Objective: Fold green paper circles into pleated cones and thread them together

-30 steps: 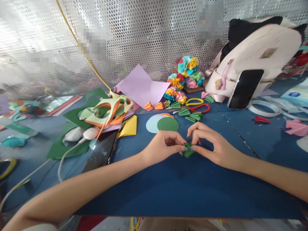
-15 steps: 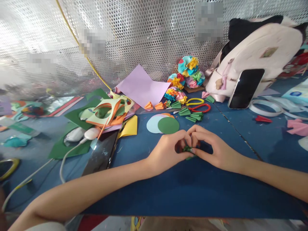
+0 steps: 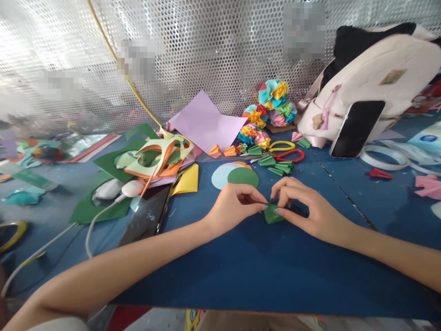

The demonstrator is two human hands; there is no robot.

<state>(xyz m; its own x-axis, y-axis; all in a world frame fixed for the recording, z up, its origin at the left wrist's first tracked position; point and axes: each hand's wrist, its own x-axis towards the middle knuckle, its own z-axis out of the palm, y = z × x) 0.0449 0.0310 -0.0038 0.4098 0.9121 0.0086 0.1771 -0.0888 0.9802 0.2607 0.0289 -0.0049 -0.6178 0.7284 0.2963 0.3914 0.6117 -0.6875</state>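
Observation:
A small folded piece of green paper point(image 3: 273, 215) is pinched between my two hands, just above the blue table. My left hand point(image 3: 234, 202) grips its left upper corner between thumb and fingertips. On the right side, my right hand point(image 3: 305, 207) has thumb and fingers closed on the same paper. Behind my hands lie a green paper circle point(image 3: 243, 177) and a light blue one point(image 3: 220, 176), overlapping. Beyond them are several folded green paper pieces point(image 3: 283, 167) beside scissors with a red and a yellow handle loop point(image 3: 292, 155).
Paper pompoms point(image 3: 274, 94) are piled near the perforated metal wall. A phone point(image 3: 358, 128) leans on a pale backpack point(image 3: 375, 78), with a roll of white tape point(image 3: 384, 158) beside it. Cut paper scraps point(image 3: 161, 156), a lilac sheet point(image 3: 206, 122) and a dark phone-like slab point(image 3: 146, 214) lie left.
My hands have moved apart slightly, and more of the green paper now shows, spread flatter between my fingertips. The camera view has shifted a little.

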